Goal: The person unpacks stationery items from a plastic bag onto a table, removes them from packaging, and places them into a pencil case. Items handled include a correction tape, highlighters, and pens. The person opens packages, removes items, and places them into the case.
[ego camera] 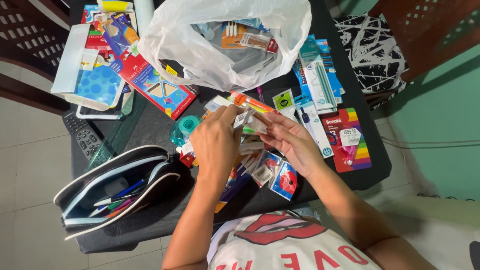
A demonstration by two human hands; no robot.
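My left hand (216,142) and my right hand (291,141) meet over the middle of a black table (150,125). Together they grip a small clear packet with a white card label (250,119); what is inside it I cannot tell. Under my hands lies a heap of small packaged stationery (272,175). An orange highlighter pack (250,102) lies just beyond my fingers. An open black and white pencil case (112,187) holding pens sits at the near left.
A white plastic bag (220,45) with packets inside stands at the back. Coloured pencil boxes (155,82) and a blue dotted notebook (97,85) lie left, a remote control (82,135) at the left edge. A tape dispenser (185,127), a compass pack (312,125) and a rainbow card packet (350,140) lie around.
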